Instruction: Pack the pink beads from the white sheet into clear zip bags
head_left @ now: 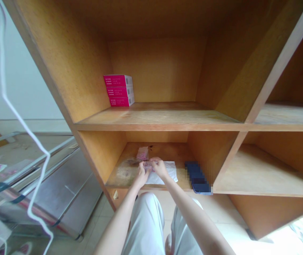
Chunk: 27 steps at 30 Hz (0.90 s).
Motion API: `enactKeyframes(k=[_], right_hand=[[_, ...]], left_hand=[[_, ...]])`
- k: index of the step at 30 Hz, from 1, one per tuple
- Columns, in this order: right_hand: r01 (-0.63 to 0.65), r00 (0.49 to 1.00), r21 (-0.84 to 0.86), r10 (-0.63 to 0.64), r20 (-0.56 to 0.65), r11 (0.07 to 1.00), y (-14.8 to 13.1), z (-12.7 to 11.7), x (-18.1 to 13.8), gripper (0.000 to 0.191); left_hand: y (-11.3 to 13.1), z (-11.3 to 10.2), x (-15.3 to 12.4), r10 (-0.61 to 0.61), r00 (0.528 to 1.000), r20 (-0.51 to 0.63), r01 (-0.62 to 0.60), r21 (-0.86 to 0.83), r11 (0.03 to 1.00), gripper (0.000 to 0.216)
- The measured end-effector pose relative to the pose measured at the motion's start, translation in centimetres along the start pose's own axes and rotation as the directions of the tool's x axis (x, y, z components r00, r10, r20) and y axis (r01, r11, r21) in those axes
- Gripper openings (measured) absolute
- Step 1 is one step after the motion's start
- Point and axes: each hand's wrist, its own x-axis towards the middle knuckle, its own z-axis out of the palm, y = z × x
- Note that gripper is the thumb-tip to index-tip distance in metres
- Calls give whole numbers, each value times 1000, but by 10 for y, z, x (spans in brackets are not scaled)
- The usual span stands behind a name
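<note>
Both my hands meet over the lower shelf, fingers closed on a small clear plastic bag (148,164) with a pinkish tint. My left hand (142,173) pinches its left side and my right hand (159,167) its right side; the fingers partly hide it. Just behind them lies another small clear bag (142,153) with pink bits inside. A white sheet (171,170), paper or cloth, lies flat under and to the right of my hands.
A blurred-out dark blue object (198,179) lies at the shelf's right front. Three pink boxes (118,91) are stacked on the upper shelf (162,115). A metal cart (66,187) stands at left, with a white cable (26,125) hanging before it.
</note>
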Motion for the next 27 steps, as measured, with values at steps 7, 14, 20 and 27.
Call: enactKeyframes(k=[7, 14, 20, 27], right_hand=[[-79, 985, -216, 109, 133, 973, 21, -6, -9, 18], [-90, 986, -320, 130, 107, 943, 23, 0, -9, 16], [-131, 984, -320, 163, 73, 938, 25, 5, -8, 12], [-300, 954, -87, 300, -12, 950, 19, 1, -1, 15]], left_hand=[[-3, 2, 2, -39, 998, -48, 41, 30, 999, 39], [2, -1, 0, -25, 999, -36, 26, 28, 999, 40], [4, -1, -1, -28, 999, -26, 29, 38, 999, 40], [0, 1, 1, -2, 999, -34, 5, 86, 996, 40]])
